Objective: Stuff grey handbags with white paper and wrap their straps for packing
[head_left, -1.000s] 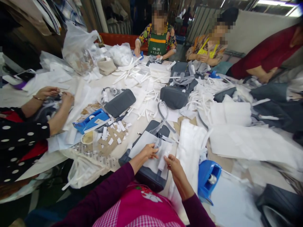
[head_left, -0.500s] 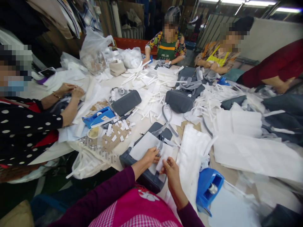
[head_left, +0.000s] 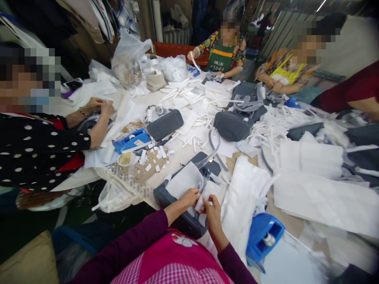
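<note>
A dark grey handbag (head_left: 162, 194) lies on the table right in front of me, with a white sheet (head_left: 184, 181) over its left part and a grey strap looping up beyond it. A smaller piece of white wrapping sheet (head_left: 205, 193) stands at the bag's strap end, between my two hands. My left hand (head_left: 189, 198) is closed, pinching at this piece's left edge. At its lower right edge my right hand (head_left: 211, 209) pinches it between thumb and fingers, the other fingers curled. What lies under the piece is hidden.
Blue tape dispensers (head_left: 263, 238) stand at my right and at left (head_left: 132, 140). White padding (head_left: 241, 193) lies right of the bag. More grey bags (head_left: 232, 126), paper strips and cardboard pieces (head_left: 148, 167) cover the table. Co-workers sit left and across.
My view has turned slightly left. Both hands stay at the small white piece, the left one a little more closed. The co-worker across has lifted a white strip.
</note>
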Demonstrator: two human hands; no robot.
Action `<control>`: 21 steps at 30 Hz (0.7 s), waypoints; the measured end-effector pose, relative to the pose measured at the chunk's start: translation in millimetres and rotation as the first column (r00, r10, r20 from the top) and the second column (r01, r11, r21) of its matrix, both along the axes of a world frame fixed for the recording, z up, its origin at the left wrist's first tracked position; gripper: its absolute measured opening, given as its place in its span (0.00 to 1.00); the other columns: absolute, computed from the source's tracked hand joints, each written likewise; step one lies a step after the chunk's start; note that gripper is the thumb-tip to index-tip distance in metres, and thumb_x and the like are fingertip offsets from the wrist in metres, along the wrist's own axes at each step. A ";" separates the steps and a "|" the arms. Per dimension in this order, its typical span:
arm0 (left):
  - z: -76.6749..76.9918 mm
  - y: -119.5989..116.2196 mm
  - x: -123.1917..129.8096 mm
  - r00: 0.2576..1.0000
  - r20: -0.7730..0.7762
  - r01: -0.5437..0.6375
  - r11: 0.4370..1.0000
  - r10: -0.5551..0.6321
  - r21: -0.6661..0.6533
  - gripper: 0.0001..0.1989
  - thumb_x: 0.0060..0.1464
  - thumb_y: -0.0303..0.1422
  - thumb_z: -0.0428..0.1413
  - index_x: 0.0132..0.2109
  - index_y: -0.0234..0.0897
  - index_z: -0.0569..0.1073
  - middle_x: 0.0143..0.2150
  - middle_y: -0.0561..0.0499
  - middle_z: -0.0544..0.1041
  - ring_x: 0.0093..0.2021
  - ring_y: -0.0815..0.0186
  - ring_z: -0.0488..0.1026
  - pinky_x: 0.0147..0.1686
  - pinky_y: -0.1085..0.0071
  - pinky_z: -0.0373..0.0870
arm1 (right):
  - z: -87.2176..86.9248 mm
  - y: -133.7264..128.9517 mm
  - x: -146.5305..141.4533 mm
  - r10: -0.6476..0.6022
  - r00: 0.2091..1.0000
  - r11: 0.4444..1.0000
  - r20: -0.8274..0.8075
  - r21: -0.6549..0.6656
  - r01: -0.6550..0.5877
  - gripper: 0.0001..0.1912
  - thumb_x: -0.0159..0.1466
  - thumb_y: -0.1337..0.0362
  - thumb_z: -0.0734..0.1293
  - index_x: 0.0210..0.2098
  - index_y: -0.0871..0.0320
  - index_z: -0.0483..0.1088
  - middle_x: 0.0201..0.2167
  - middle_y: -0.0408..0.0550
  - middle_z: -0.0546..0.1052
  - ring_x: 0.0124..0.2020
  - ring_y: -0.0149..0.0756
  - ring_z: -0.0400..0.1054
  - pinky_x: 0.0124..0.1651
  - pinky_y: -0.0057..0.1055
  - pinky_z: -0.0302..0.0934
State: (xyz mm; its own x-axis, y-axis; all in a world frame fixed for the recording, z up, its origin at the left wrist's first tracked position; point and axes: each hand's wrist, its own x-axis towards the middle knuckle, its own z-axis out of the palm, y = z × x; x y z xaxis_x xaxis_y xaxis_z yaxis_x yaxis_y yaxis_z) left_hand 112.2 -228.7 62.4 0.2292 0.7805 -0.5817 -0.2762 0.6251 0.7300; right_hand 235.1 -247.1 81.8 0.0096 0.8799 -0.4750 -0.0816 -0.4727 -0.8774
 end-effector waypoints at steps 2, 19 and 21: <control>5.0 -2.8 -3.9 0.998 0.045 0.036 0.999 -0.038 0.030 0.15 0.51 0.44 0.56 0.35 0.35 0.67 0.21 0.52 0.72 0.20 0.67 0.70 0.23 0.72 0.65 | -0.1 1.0 -1.0 -0.027 1.000 0.999 -0.007 0.026 0.028 0.21 0.54 0.50 0.69 0.39 0.54 0.59 0.25 0.34 0.65 0.15 0.27 0.62 0.17 0.28 0.64; 21.7 -1.3 -2.3 0.997 0.069 0.029 0.999 -0.030 0.021 0.25 0.43 0.45 0.63 0.41 0.30 0.69 0.23 0.54 0.70 0.18 0.70 0.66 0.19 0.73 0.62 | 4.4 9.3 -5.6 0.082 0.988 0.996 0.128 0.028 -0.086 0.24 0.56 0.51 0.67 0.46 0.52 0.57 0.31 0.36 0.64 0.17 0.28 0.67 0.18 0.31 0.68; 20.3 -1.3 -2.4 0.998 0.063 0.015 1.000 -0.017 0.018 0.25 0.42 0.46 0.63 0.40 0.30 0.69 0.22 0.55 0.69 0.18 0.71 0.65 0.19 0.73 0.62 | 5.9 10.3 -6.7 0.102 0.985 0.994 0.138 0.029 -0.107 0.25 0.56 0.50 0.67 0.48 0.52 0.57 0.30 0.35 0.65 0.16 0.28 0.67 0.18 0.31 0.68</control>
